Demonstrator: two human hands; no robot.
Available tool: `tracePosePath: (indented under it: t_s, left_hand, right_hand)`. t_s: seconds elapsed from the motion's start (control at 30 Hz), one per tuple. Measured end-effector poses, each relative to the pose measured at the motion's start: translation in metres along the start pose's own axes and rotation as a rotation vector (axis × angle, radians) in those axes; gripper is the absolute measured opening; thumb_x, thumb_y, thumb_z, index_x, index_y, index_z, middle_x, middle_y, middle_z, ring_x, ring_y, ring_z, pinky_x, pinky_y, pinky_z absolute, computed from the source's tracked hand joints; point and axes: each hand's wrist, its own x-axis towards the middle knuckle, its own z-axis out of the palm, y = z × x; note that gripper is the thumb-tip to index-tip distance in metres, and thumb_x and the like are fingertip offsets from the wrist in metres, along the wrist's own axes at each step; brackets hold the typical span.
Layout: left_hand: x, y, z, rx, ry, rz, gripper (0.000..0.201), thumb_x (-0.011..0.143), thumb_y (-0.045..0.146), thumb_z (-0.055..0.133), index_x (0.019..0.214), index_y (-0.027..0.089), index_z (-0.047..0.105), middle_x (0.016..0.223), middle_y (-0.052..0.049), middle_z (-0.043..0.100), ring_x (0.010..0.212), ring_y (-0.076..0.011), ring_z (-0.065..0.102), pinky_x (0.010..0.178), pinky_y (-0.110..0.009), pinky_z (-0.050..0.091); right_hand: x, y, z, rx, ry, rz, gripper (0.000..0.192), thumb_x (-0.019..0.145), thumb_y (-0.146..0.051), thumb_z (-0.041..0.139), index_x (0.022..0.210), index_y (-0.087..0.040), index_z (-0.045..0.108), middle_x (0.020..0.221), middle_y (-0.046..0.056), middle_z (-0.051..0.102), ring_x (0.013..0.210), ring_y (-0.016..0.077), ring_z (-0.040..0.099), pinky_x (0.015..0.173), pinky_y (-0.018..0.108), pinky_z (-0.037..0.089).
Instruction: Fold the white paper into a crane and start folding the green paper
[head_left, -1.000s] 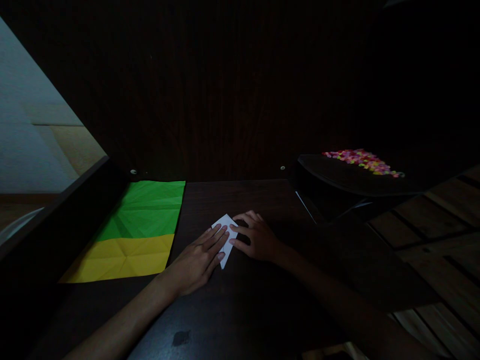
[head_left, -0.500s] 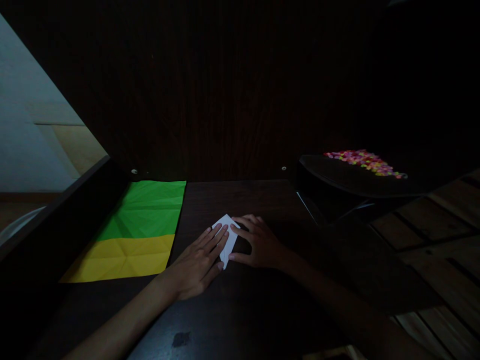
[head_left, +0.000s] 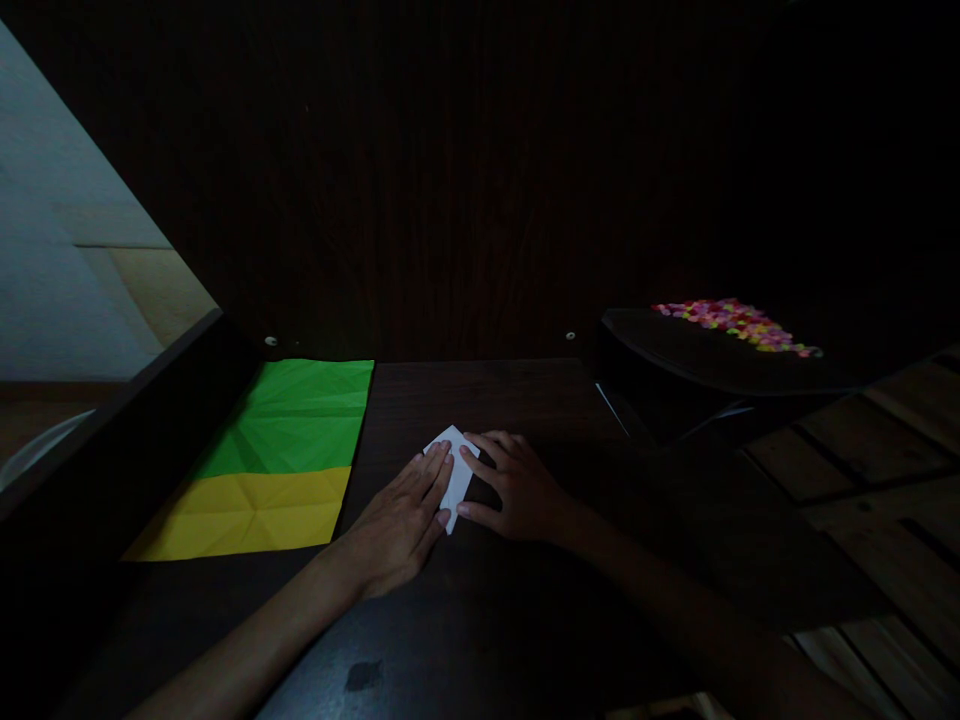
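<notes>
A small folded white paper (head_left: 456,468) lies on the dark wooden table (head_left: 487,620). My left hand (head_left: 401,520) rests flat on its left part, fingers stretched forward and pressing down. My right hand (head_left: 514,487) lies on the paper's right side, with fingertips and thumb on its edge. Both hands cover much of the paper; only its top corner and a middle strip show.
A creased green paper sheet (head_left: 296,415) and a yellow one (head_left: 247,512) lie flat at the table's left. A dark tray (head_left: 697,360) with several small colourful pieces (head_left: 735,325) stands at the right. A dark wall rises behind. Wooden floor planks (head_left: 885,470) show at the right.
My right thumb has slid down along the paper's right edge toward its lower tip. My left hand stays pressed on the paper, almost unmoved.
</notes>
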Motion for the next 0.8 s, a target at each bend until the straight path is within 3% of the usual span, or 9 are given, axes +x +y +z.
tracePosePath:
  t_s: [0.17, 0.5, 0.8]
  left_hand:
    - [0.000, 0.002, 0.005, 0.080, 0.044, -0.084, 0.060, 0.099, 0.035, 0.037, 0.151, 0.009, 0.021, 0.158, -0.018, 0.019, 0.146, -0.0320, 0.012, 0.116, -0.051, 0.023]
    - [0.001, 0.002, 0.006, 0.092, 0.068, -0.092, 0.055, 0.100, 0.032, 0.033, 0.151, 0.014, 0.023, 0.157, -0.013, 0.024, 0.146, -0.0283, 0.016, 0.116, -0.049, 0.025]
    - [0.003, 0.003, 0.012, 0.084, 0.097, -0.124, 0.054, 0.099, 0.029, 0.034, 0.150, 0.012, 0.026, 0.156, -0.015, 0.027, 0.145, -0.0283, 0.018, 0.115, -0.050, 0.027]
  right_hand:
    - [0.001, -0.004, 0.001, -0.015, 0.009, 0.021, 0.061, 0.088, -0.053, 0.055, 0.133, -0.012, 0.053, 0.142, 0.017, 0.048, 0.120, 0.0320, 0.043, 0.097, 0.050, 0.037]
    - [0.001, -0.015, 0.008, -0.034, 0.039, 0.097, 0.056, 0.090, -0.049, 0.054, 0.134, -0.015, 0.053, 0.142, 0.016, 0.047, 0.119, 0.0342, 0.042, 0.094, 0.053, 0.039]
    - [0.001, -0.023, 0.010, -0.055, 0.071, 0.136, 0.052, 0.091, -0.044, 0.053, 0.133, -0.014, 0.054, 0.143, 0.020, 0.045, 0.120, 0.0356, 0.042, 0.095, 0.054, 0.040]
